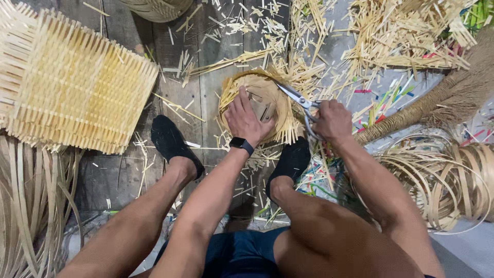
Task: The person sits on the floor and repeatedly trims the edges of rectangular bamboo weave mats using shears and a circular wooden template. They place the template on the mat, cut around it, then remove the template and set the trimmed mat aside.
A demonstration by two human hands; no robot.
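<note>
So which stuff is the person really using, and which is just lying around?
In use:
- small round woven basket, pressed under the left hand
- scissors in the right hand

Lying about:
- big flat woven mat
- broom
- coiled strips
- cut splinters
</note>
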